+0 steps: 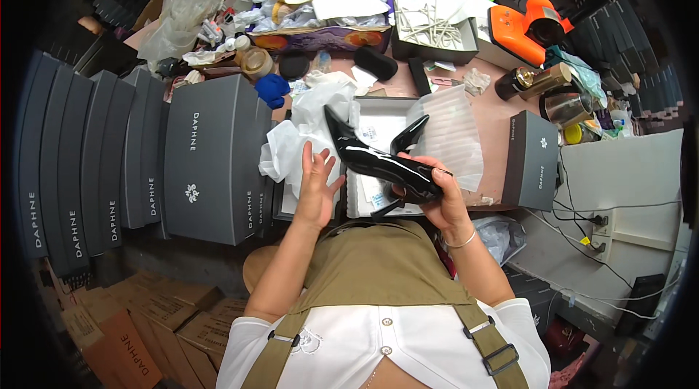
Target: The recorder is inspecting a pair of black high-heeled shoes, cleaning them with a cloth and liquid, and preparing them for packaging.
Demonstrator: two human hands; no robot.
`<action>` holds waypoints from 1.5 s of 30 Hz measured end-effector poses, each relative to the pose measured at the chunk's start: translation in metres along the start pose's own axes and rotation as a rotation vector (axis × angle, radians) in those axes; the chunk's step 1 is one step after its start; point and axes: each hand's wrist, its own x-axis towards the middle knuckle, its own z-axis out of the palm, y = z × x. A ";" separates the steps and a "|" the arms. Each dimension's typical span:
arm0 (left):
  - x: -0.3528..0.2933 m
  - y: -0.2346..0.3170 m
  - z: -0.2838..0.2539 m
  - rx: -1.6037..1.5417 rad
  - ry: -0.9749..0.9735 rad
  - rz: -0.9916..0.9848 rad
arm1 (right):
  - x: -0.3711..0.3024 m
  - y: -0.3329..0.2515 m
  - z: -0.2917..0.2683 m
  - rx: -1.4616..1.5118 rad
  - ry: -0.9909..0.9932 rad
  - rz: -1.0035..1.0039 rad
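Note:
My right hand is closed around one end of a glossy black high-heeled shoe, which lies slantwise above an open shoe box with a white inside. Behind it shows another glossy black shoe part; I cannot tell whether it is a second shoe or whether my hand holds it too. My left hand is raised left of the shoe, fingers spread, with nothing in it. Crumpled white tissue paper lies just beyond that hand. A ribbed translucent wrapping sheet spreads to the right of the box.
Several dark grey shoe boxes stand in a row at the left; another grey box is at the right. Farther back are a purple carton, a box of white sticks and an orange device. Cables hang at the right.

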 end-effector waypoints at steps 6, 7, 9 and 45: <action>0.016 0.004 0.005 -0.346 -0.085 -0.161 | 0.001 0.022 -0.006 0.215 0.115 0.201; 0.017 0.005 0.002 -0.353 -0.072 -0.181 | 0.002 0.023 -0.005 0.215 0.130 0.210; 0.017 0.003 0.000 -0.416 -0.065 -0.229 | 0.002 0.026 -0.009 0.146 0.088 0.198; -0.010 -0.019 0.048 0.262 0.036 0.345 | 0.003 -0.009 -0.030 -0.833 -0.366 0.188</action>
